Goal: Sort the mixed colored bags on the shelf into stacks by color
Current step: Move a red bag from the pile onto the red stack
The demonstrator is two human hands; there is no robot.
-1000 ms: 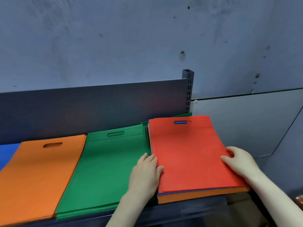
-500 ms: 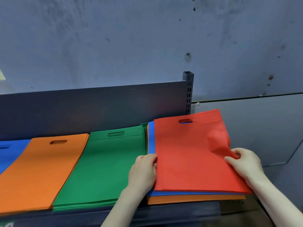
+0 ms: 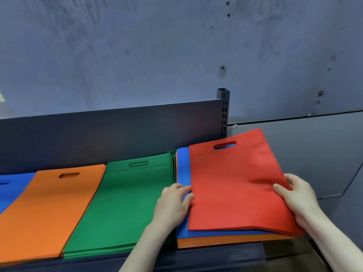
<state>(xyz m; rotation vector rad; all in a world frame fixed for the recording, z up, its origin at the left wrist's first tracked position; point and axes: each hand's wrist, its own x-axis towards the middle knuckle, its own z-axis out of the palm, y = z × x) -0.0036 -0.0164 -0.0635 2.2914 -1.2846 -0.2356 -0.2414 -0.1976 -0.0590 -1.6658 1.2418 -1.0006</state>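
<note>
A red bag lies on top of the mixed stack at the right end of the shelf, shifted to the right and overhanging it. My right hand grips its right edge, thumb on top. My left hand rests on the stack's left side, fingers touching the red bag's left edge and the blue bag beneath it. Orange bags lie under the blue one. To the left sit a green stack, an orange stack and a blue stack.
A dark metal back panel and a slotted upright post stand behind the bags. The shelf's dark front edge runs below. A grey wall rises behind, and a pale panel lies to the right past the shelf end.
The red bag has been slid to the right off the mixed stack, uncovering a strip of the blue bag. My right hand went from resting on the stack's edge to gripping the red bag's edge.
</note>
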